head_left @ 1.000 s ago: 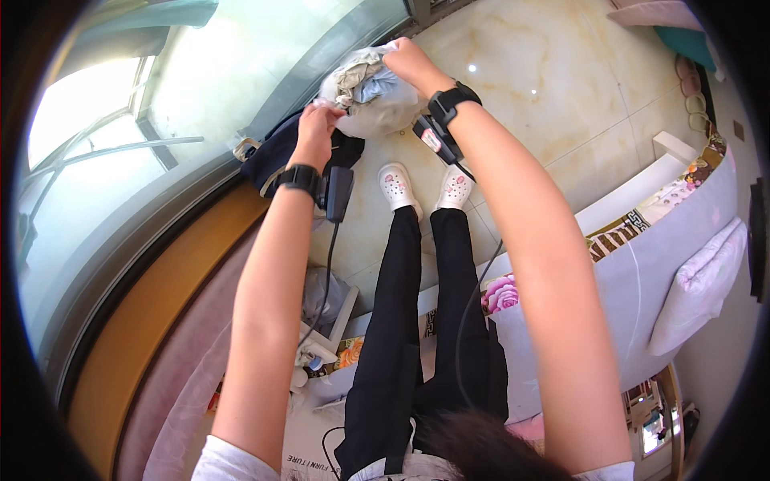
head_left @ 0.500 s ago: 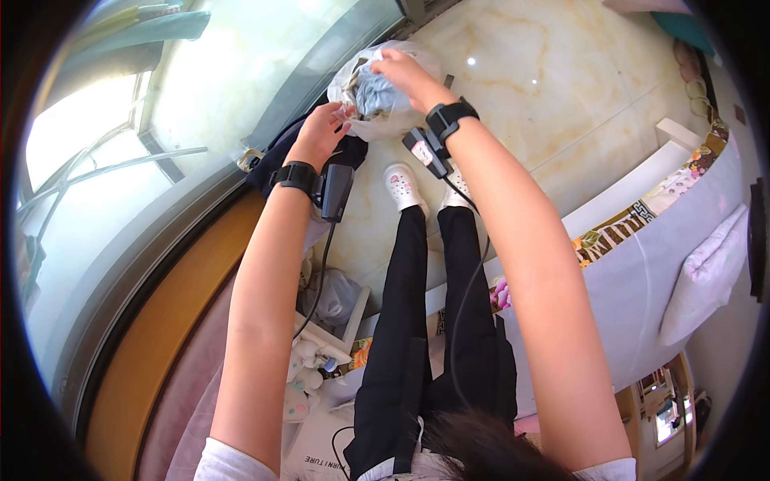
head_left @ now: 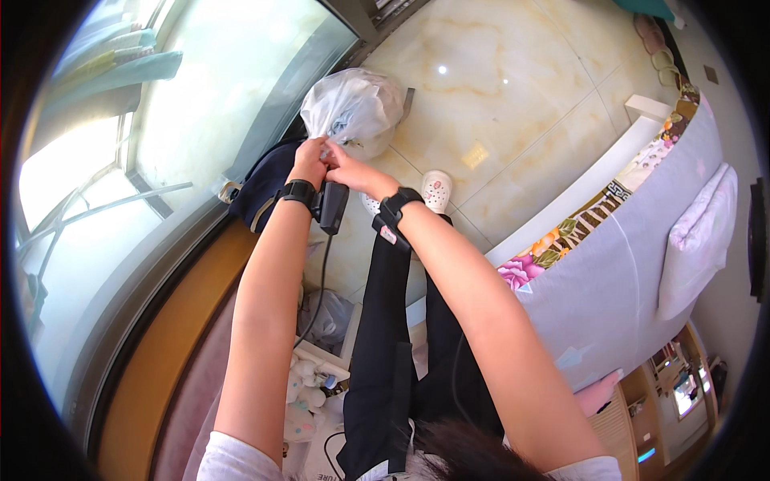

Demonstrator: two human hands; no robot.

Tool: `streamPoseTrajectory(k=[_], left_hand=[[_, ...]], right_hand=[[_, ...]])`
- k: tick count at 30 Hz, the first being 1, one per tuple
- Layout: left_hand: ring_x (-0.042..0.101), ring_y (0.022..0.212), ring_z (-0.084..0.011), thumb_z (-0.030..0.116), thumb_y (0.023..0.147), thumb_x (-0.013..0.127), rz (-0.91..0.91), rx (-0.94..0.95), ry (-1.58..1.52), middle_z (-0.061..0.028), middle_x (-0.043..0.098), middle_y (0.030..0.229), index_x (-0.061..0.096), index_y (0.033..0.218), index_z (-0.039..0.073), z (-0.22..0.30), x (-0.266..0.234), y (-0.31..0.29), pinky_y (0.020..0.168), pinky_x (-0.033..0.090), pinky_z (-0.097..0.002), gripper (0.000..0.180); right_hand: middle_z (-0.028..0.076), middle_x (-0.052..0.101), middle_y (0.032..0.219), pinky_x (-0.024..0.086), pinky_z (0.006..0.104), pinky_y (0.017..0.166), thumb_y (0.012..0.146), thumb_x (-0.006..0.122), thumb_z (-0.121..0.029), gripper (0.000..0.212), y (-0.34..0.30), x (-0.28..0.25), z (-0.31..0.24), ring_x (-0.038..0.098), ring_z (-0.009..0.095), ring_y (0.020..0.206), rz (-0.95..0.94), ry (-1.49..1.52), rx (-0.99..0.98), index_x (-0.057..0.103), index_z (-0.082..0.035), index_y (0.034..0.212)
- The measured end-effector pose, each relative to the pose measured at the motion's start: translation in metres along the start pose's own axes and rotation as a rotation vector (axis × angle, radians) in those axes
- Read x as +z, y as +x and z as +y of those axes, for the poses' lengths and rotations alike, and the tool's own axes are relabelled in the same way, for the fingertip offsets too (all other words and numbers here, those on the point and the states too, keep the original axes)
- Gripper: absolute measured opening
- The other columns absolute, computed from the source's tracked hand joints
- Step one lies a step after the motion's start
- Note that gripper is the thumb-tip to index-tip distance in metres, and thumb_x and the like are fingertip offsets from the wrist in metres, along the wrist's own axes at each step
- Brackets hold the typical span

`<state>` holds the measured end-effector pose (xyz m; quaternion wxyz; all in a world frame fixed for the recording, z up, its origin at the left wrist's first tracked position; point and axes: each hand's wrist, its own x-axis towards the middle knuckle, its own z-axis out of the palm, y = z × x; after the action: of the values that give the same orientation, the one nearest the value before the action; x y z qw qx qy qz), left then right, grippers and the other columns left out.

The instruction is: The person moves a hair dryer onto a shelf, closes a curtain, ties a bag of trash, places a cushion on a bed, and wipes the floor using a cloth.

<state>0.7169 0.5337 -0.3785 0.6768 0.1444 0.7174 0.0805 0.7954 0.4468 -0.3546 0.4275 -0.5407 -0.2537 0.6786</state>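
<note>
A translucent white plastic bag [head_left: 361, 94] stands on the floor with light blue stuff showing through its side. Its near edge is drawn together toward me. My left hand [head_left: 308, 163] is closed on that gathered edge. Right beside it, my right hand [head_left: 358, 173] pinches the same part of the bag, and the fingers of the two hands touch. Just what the fingertips hold is partly hidden behind the knuckles. Each wrist wears a black strap with a small black device, and a cable hangs from the left one.
A dark blue bundle [head_left: 265, 180] lies left of the bag, against the glass door [head_left: 233, 96]. To the right is a bed [head_left: 618, 280] with a flowered edge. My white clogs [head_left: 437, 188] stand on the marbled tile floor [head_left: 521, 104]. Plush toys [head_left: 305, 393] lie at lower left.
The bag's open mouth has been gathered toward me, covering most of the blue contents. My right hand came down and left to meet my left hand. My feet shifted slightly.
</note>
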Motion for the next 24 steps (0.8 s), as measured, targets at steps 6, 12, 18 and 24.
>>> streamPoseTrajectory(k=[6, 12, 18, 24], left_hand=[[0.05, 0.071, -0.0147, 0.006, 0.077, 0.041, -0.149, 0.123, -0.228, -0.0058, 0.051, 0.072, 0.046, 0.076, 0.004, 0.017, -0.012, 0.004, 0.076, 0.035, -0.0277, 0.006], [0.045, 0.064, -0.0167, 0.005, 0.077, 0.036, -0.151, 0.217, -0.239, -0.0045, 0.045, 0.063, 0.04, 0.064, 0.005, 0.063, -0.039, -0.01, 0.071, 0.038, -0.0317, 0.013], [0.047, 0.069, -0.021, 0.002, 0.076, 0.038, -0.054, -0.043, -0.183, -0.0108, 0.046, 0.068, 0.04, 0.073, -0.003, 0.074, -0.018, 0.021, 0.071, 0.043, -0.0329, 0.005], [0.051, 0.079, -0.0195, 0.002, 0.076, 0.046, -0.278, 0.635, 0.559, -0.0151, 0.051, 0.081, 0.039, 0.078, -0.007, 0.061, -0.017, 0.031, 0.069, 0.045, -0.0248, 0.012]], right_hand=[[0.01, 0.052, 0.094, 0.038, 0.0242, 0.074, 0.075, 0.043, -0.008, 0.036, -0.077, -0.04, 0.039, 0.049, 0.015, 0.087, 0.257, 0.179, 0.197, 0.037, -0.002, 0.11], [0.012, 0.055, 0.077, 0.044, 0.0248, 0.061, 0.071, 0.044, -0.005, 0.028, -0.213, -0.137, 0.14, 0.056, 0.018, 0.067, 0.443, -0.053, 0.552, 0.044, -0.001, 0.099], [0.011, 0.057, 0.071, 0.044, 0.0296, 0.056, 0.073, 0.041, -0.012, 0.021, -0.316, -0.187, 0.172, 0.056, 0.017, 0.061, 0.781, 0.022, 0.644, 0.05, -0.005, 0.091], [0.009, 0.057, 0.081, 0.043, 0.0239, 0.057, 0.078, 0.04, -0.011, 0.021, -0.348, -0.153, 0.127, 0.056, 0.016, 0.076, 0.839, 0.441, 0.504, 0.047, -0.004, 0.096]])
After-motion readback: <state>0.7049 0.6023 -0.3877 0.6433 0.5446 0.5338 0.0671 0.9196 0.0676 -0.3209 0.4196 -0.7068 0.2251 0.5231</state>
